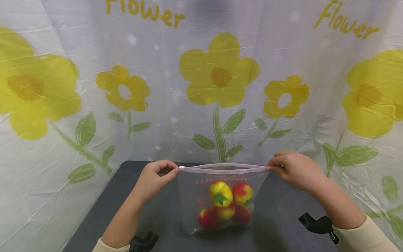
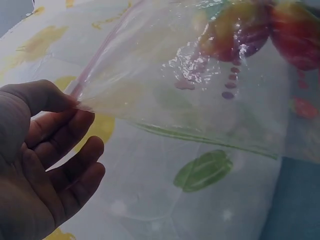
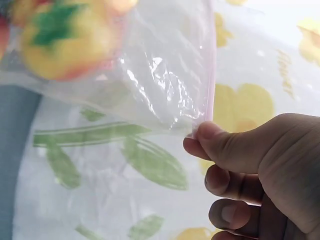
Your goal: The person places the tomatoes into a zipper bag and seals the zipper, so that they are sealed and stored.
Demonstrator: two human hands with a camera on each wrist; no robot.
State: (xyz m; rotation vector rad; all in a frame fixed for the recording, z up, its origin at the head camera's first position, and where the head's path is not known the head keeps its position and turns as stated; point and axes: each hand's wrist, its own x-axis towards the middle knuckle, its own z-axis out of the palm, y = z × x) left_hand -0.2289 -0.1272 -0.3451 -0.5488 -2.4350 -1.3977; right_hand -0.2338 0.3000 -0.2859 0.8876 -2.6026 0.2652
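Observation:
A clear zip bag (image 1: 192, 203) hangs upright between my two hands, its pink-edged mouth slightly parted. Inside it lie several round red and yellow fruits (image 1: 221, 193), one showing a green leafy top. My left hand (image 1: 157, 178) pinches the bag's left top corner, beside the white slider (image 1: 181, 168). At the opposite top corner my right hand (image 1: 296, 169) pinches the pink edge between thumb and index finger. In the left wrist view the remaining fingers (image 2: 82, 182) are loosely bent, away from the plastic. Faint red print shows on the bag's upper part.
The bag is held over a dark grey table (image 1: 110, 206). Behind and on both sides hangs a white curtain (image 1: 170, 133) with yellow flowers and lettering. Dark straps (image 1: 316, 223) sit at both wrists by the cream sleeves (image 1: 365, 234).

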